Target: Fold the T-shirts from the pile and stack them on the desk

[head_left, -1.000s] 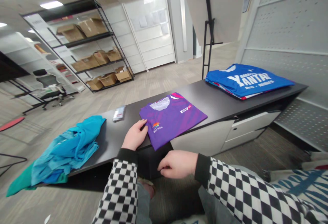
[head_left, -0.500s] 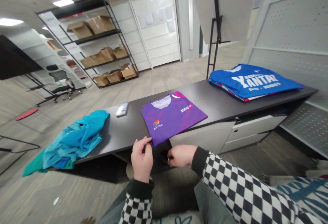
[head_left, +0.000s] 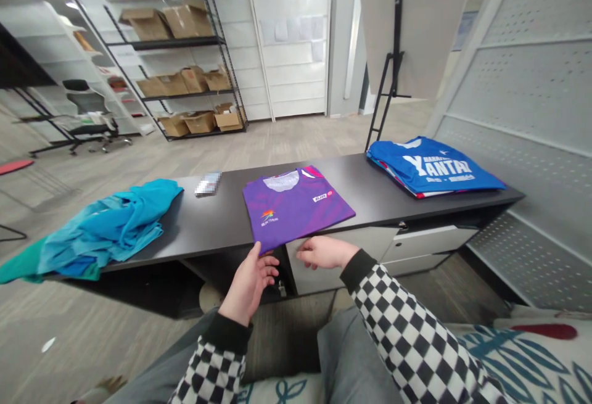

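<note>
A folded purple T-shirt (head_left: 296, 213) with a pale collar lies on the dark cabinet top, its near corner over the front edge. My left hand (head_left: 250, 277) is at that corner, the thumb at the fabric and the other fingers spread below it. In front of the white cabinet door, just under the shirt's near edge, is my right hand (head_left: 326, 251). Its fingers are loosely curled together, and I see nothing in them. Left of the shirt lies a crumpled heap of turquoise and green clothing (head_left: 111, 225). To the right is a stack of folded shirts with a blue one (head_left: 435, 166) on top.
A small blurred packet (head_left: 208, 184) lies on the cabinet top (head_left: 198, 225) near its back edge. The cabinet has an open compartment, a white door (head_left: 345, 256) and drawers. Behind are a black shelf with cardboard boxes (head_left: 189, 21), an easel-like board and a perforated panel on the right.
My left hand has opened and moved slightly left and down, its fingers spreading. My right hand has risen toward the shirt's near edge. The view has tilted; the shirt still lies folded.
</note>
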A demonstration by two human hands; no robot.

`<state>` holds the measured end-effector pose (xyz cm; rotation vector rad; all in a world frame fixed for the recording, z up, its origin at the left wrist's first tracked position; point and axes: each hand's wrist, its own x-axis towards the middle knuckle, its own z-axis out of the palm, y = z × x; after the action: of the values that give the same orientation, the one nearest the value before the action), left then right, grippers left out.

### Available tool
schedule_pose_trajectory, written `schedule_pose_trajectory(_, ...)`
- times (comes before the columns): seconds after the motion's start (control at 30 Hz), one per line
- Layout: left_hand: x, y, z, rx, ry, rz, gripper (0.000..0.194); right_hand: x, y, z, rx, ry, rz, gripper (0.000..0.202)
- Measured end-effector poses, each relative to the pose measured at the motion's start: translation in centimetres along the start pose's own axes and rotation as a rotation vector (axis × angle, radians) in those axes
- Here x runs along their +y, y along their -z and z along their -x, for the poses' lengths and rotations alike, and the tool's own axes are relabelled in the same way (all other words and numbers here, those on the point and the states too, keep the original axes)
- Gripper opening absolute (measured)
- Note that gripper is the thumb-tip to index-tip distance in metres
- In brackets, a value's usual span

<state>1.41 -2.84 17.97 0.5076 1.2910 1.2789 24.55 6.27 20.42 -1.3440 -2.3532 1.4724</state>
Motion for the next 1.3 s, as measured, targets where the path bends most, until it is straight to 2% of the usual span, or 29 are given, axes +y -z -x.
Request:
schedule_pose_trajectory(0.1, 0.2, -0.9, -0.2, 0.048, -0.145, 0.034, 0.052, 0.6, -0.2, -0.1, -0.064, 0.021, -0.055, 0.027)
schedule_pose_trajectory(0.17, 0.3, -0.7, -0.2, 0.09, -0.204, 0.07, 0.052, 1.1, -0.1, 0.0, -0.097, 0.027, -0.187, 0.03)
schedule_pose_trajectory(0.27, 0.5, 0.8, 0.0, 0.126, -0.222, 0.118, 0.052, 2.2, 0.1, 0.6, -0.1, 0.029, -0.488, 0.044)
schedule_pose_trajectory(0.4, 1.1, 3.3, 0.4, 0.17, -0.226, 0.145, 0.052, 4.0, 0.5, 2.8, -0.066, 0.041, -0.871, 0.06)
schedule_pose_trajectory(0.47, 1.6, 4.1, 0.5, 0.184, -0.229, 0.145, 0.053, 5.0, 0.6, 3.9, 0.001, 0.002, -1.007, 0.066)
schedule_pose_trajectory(0.57, 2.3, 4.6, 0.2, 0.176, -0.188, 0.097, 0.058, 6.0, 0.6, 4.8, 0.196, -0.062, -1.142, 0.06)
schedule_pose_trajectory(0.63, 2.6, 4.4, -0.1, 0.158, -0.165, 0.056, 0.062, 6.1, 0.3, 4.6, 0.313, -0.086, -1.163, 0.05)
schedule_pose_trajectory(0.73, 2.7, 4.0, -0.4, 0.144, -0.213, 0.05, 0.065, 5.6, -0.3, 3.7, 0.436, -0.083, -1.127, 0.039)
schedule_pose_trajectory(0.83, 2.8, 3.4, 0.3, 0.14, -0.24, 0.096, 0.067, 4.7, -0.8, 3.2, 0.58, -0.004, -1.114, 0.041)
schedule_pose_trajectory(0.93, 3.4, 2.6, 2.3, 0.106, -0.23, 0.135, 0.064, 3.6, -0.8, 4.3, 0.693, 0.141, -1.157, 0.049)
schedule_pose_trajectory(1.0, 4.3, 1.8, 4.5, 0.05, -0.235, 0.126, 0.061, 2.9, -0.7, 6.0, 0.747, 0.226, -1.207, 0.051)
schedule_pose_trajectory(1.1, 5.6, 0.7, 8.7, -0.12, -0.261, 0.056, 0.056, 1.8, -0.4, 10.3, 0.807, 0.304, -1.278, 0.049)
schedule_pose_trajectory(1.17, 6.4, 0.4, 11.4, -0.239, -0.282, -0.012, 0.054, 1.1, -0.1, 14.1, 0.854, 0.343, -1.28, 0.046)
schedule_pose_trajectory(1.3, 7.6, -0.9, 15.2, -0.374, -0.272, -0.099, 0.054, -0.2, 1.0, 22.7, 0.968, 0.39, -1.187, 0.035)
